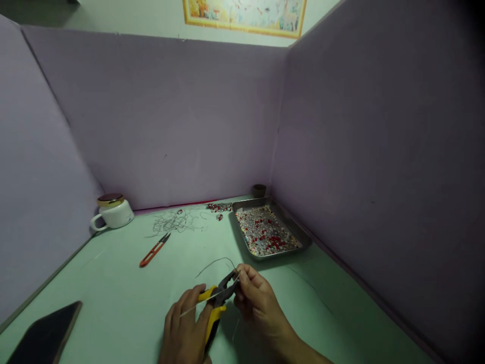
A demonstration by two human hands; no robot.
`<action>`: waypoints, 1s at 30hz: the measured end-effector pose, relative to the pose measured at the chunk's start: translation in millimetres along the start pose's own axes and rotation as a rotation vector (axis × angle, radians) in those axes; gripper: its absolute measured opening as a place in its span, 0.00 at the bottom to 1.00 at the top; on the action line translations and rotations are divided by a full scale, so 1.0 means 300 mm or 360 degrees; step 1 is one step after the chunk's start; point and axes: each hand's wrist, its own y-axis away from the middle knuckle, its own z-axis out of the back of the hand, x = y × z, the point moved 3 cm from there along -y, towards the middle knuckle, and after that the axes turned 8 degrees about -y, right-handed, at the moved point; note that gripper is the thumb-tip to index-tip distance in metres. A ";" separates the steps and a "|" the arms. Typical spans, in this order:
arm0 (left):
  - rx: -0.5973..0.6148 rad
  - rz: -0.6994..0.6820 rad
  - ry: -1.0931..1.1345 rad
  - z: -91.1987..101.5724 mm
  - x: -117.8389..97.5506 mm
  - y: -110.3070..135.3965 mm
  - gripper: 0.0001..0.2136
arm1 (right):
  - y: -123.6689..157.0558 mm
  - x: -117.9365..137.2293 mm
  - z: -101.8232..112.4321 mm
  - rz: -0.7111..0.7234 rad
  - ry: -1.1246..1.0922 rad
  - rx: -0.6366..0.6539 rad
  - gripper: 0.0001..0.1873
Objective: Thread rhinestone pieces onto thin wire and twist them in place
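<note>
My left hand (186,323) is wrapped around the yellow and black handles of a pair of pliers (226,289). The plier jaws point up and to the right, touching the fingertips of my right hand (259,302). Between thumb and forefinger my right hand pinches a thin wire (215,260), which arches out to the left above the pliers. A lighter strand of wire crosses over the pliers toward my left fingers. Whatever else the right fingertips hold is too small to make out.
A metal tray (248,248) of red, white and clear beads stands at right, a small dark cup (259,190) behind it. Red thread snips (153,251) lie near tangled wire (172,222). A lidded white mug (118,215) and a phone (47,333) are at left. Purple panels enclose the table.
</note>
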 end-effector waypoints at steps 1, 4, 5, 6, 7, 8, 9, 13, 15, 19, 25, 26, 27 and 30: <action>0.0005 0.0001 0.0007 0.006 -0.003 -0.002 0.31 | 0.000 0.001 -0.001 0.0000 0.0015 0.0004 0.23; -0.0011 0.0036 -0.0003 0.032 -0.014 -0.007 0.32 | 0.003 0.008 -0.003 0.0017 0.0110 -0.0012 0.23; -0.0020 0.0048 -0.0016 0.041 -0.017 -0.009 0.31 | 0.005 0.011 -0.003 0.0035 0.0148 -0.0017 0.23; -0.0028 0.0056 -0.0033 0.049 -0.019 -0.012 0.31 | 0.007 0.013 -0.004 0.0056 0.0188 -0.0023 0.23; -0.0036 0.0053 -0.0051 0.056 -0.019 -0.014 0.31 | 0.009 0.014 -0.004 0.0079 0.0222 -0.0027 0.23; -0.0043 0.0036 -0.0068 0.062 -0.019 -0.017 0.31 | 0.011 0.014 -0.005 0.0094 0.0247 -0.0029 0.23; -0.0050 0.0002 -0.0083 0.066 -0.017 -0.019 0.30 | 0.013 0.014 -0.006 0.0101 0.0260 -0.0025 0.23; -0.0082 -0.0225 -0.0109 0.070 -0.004 -0.026 0.28 | 0.018 0.012 -0.015 0.0103 0.0238 0.0015 0.22; -0.0062 -0.0283 -0.0096 0.066 0.003 -0.025 0.28 | 0.019 0.013 -0.018 0.0099 0.0233 0.0029 0.22; -0.0078 -0.0265 -0.0135 0.061 0.008 -0.020 0.25 | 0.018 0.013 -0.015 0.0109 0.0248 0.0020 0.22; -0.0134 -0.0217 -0.0102 0.066 -0.004 -0.021 0.23 | 0.023 0.010 -0.009 0.0094 0.0256 0.0024 0.21; -0.0132 -0.0205 -0.0096 0.070 -0.008 -0.022 0.23 | 0.024 0.011 -0.009 0.0098 0.0252 0.0021 0.21; -0.0126 -0.0170 -0.0093 0.074 -0.011 -0.023 0.23 | 0.025 0.012 -0.009 0.0099 0.0248 0.0015 0.22; -0.0091 -0.0060 -0.0081 0.078 -0.011 -0.023 0.22 | 0.026 0.014 -0.011 0.0082 0.0242 -0.0013 0.22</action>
